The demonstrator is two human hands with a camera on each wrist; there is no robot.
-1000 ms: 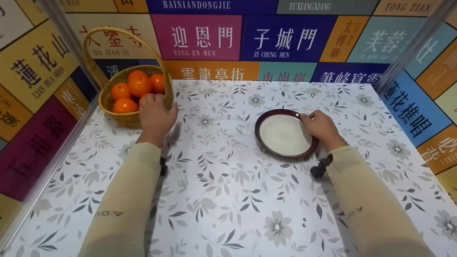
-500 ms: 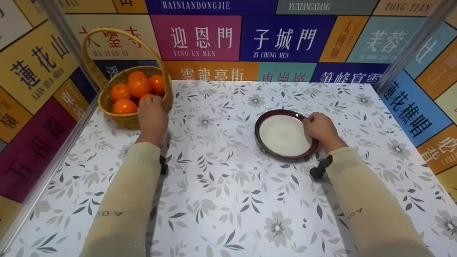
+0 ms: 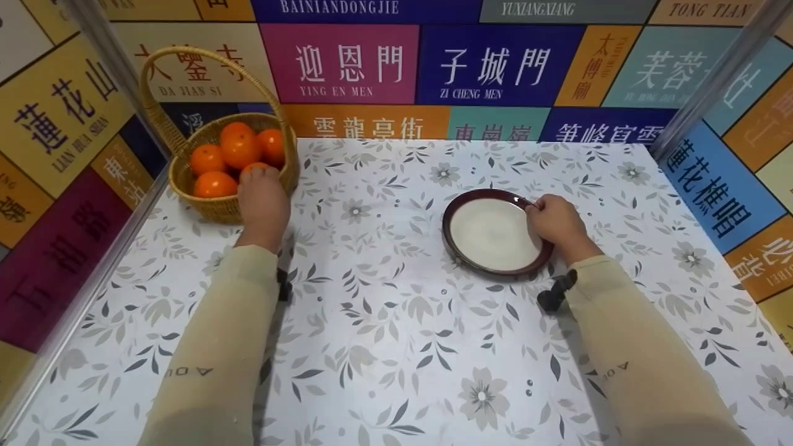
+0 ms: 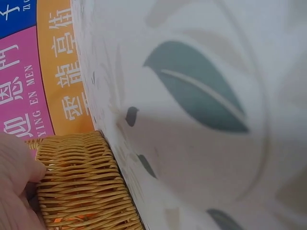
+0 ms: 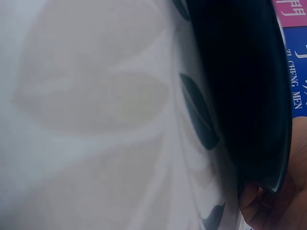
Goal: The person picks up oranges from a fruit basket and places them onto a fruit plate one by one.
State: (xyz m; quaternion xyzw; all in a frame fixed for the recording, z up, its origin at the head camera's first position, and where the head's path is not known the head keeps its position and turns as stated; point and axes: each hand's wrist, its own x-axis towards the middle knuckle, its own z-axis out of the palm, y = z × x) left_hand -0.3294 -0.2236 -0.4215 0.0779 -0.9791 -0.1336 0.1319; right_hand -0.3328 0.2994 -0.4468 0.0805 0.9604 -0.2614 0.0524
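In the head view, the left hand (image 3: 265, 204) hides most of the orange (image 3: 253, 166) at its fingertips. Its fingers curl over that fruit, inside the wicker basket (image 3: 217, 208) at ten o'clock on the worktop (image 3: 378, 297); its thumb is hard to make out. Four other oranges (image 3: 240, 146) sit beside it, from eight round to two o'clock in the basket. The right hand (image 3: 557, 220) pinches the brown-rimmed plate (image 3: 492, 232) at its two o'clock edge. A grey floral print covers the worktop, with coloured sign panels (image 3: 489, 65) upright beyond, cut off at twelve o'clock.

In the left wrist view, the hand is cropped at eight o'clock, against the basket's wall; orange colour shows faintly through the weave.

In the right wrist view, the plate's dark underside fills one to four o'clock, cut off above; the fingers hold its rim at four o'clock, partly out of frame.
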